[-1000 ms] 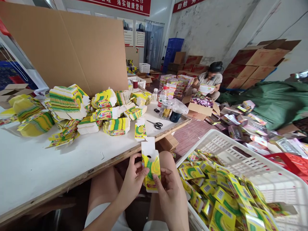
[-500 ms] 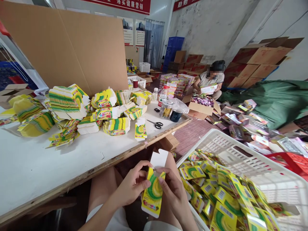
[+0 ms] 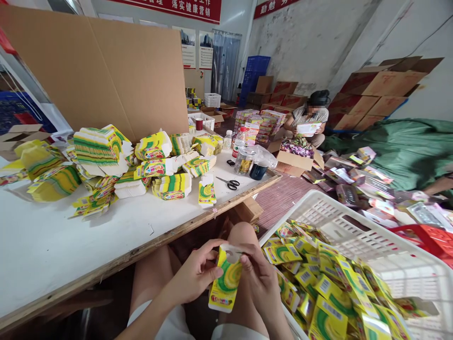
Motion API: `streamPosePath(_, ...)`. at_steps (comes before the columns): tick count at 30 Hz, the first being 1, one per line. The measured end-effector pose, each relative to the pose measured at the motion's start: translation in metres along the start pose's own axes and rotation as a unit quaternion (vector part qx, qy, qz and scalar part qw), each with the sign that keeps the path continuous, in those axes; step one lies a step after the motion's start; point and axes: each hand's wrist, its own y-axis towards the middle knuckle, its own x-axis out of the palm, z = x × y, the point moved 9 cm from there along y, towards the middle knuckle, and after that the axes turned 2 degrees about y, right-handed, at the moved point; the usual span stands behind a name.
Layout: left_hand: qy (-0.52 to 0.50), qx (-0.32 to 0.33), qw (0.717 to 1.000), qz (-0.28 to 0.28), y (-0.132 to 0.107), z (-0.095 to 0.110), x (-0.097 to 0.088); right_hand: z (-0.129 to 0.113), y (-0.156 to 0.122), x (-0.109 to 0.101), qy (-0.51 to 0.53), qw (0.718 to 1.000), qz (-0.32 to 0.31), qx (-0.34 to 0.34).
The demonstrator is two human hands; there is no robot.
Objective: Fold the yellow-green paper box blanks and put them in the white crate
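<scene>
A small yellow-and-green printed carton (image 3: pixel 226 282) is held upright over my lap, its printed face toward me. My left hand (image 3: pixel 200 274) grips its left edge, thumb on the front. At the upper right corner, my right hand (image 3: pixel 256 274) pinches the top, where a white flap is folded over. To the right, a white plastic crate (image 3: pixel 318 200) holds many similar cartons (image 3: pixel 327 318). On the table ahead lie stacks of flat cartons (image 3: pixel 102 148) and a single flat carton (image 3: pixel 206 191) near the edge.
Black-handled scissors (image 3: pixel 231 183), a water bottle (image 3: pixel 239 141), a jar (image 3: pixel 245 160) and a dark mug (image 3: pixel 258 171) stand on the white table (image 3: pixel 116 241). A large cardboard sheet (image 3: pixel 141 71) rises behind. Another person (image 3: pixel 314 118) sits by an open box (image 3: pixel 292 158).
The white top flap, which stood up above the carton, is now folded down. My right hand has shifted slightly over the carton's top right corner.
</scene>
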Motion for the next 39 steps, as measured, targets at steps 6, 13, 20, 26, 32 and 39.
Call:
streamPosePath(6,0.073,0.033,0.995,0.067,0.002,0.001,-0.013,0.006,-0.001,0.015,-0.029,0.991,-0.107,0.079)
streamPosePath(13,0.072,0.032,0.996,0.032,0.001,0.001,-0.007,0.025,0.001,0.017,-0.086,0.985,-0.070,0.131)
streamPosePath(20,0.063,0.023,0.996,0.056,0.002,0.000,-0.008,0.016,0.006,0.022,-0.154,0.978,-0.082,0.110)
streamPosePath(26,0.011,0.007,0.996,0.084,0.006,0.002,-0.014,0.006,0.010,0.024,-0.088,0.987,-0.102,0.087)
streamPosePath(32,0.004,0.009,0.997,0.072,0.009,0.004,-0.012,0.017,0.013,0.015,0.077,0.987,-0.038,0.134)
streamPosePath(39,0.108,0.076,0.983,0.124,0.005,0.027,-0.011,0.005,0.007,0.024,0.137,0.983,0.022,0.120)
